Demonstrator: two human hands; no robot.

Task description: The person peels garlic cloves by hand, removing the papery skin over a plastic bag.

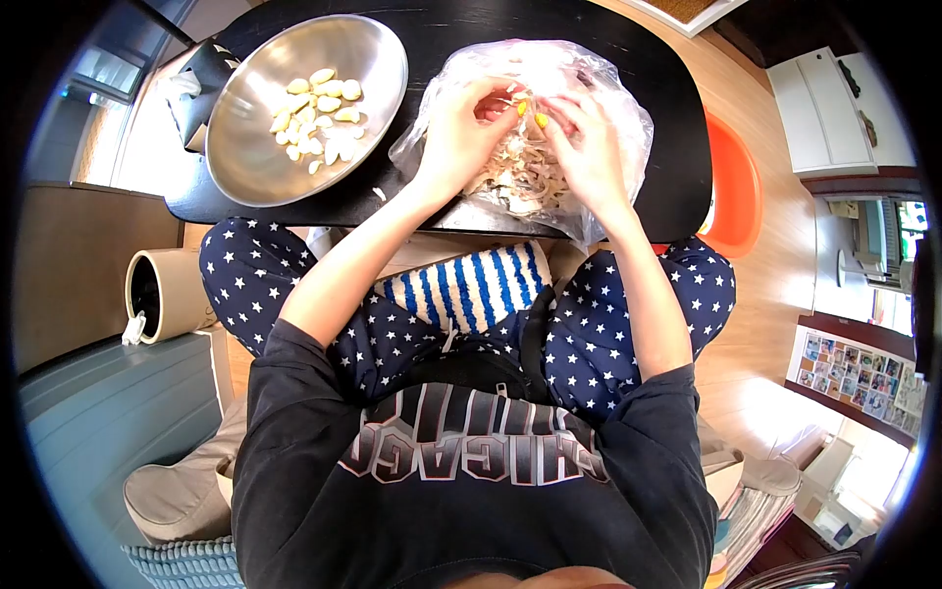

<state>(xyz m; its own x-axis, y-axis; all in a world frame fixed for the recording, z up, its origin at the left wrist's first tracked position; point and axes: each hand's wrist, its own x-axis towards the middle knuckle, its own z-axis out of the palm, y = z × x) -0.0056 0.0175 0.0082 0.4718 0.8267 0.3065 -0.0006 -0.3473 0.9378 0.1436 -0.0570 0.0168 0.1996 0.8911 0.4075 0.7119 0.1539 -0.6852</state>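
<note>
Both hands meet above a clear plastic bag (613,118) holding a heap of papery garlic skins (525,182). My left hand (478,126) is closed, thumb and fingers pinching a small pale piece that looks like a garlic clove, mostly hidden by the fingers. Close beside it, my right hand (586,142) has its thumb and fingertips drawn together; what lies between them is too small to make out. Both thumbnails are yellow. To the left, a wide steel bowl (245,118) contains several peeled garlic cloves (312,116).
Bowl and bag rest on a black table (677,118) with rounded ends. A scrap of skin lies between them. A striped blue-and-white cloth (466,285) is on my lap. An orange rounded object (736,187) stands right of the table, a beige bin (172,294) to the left.
</note>
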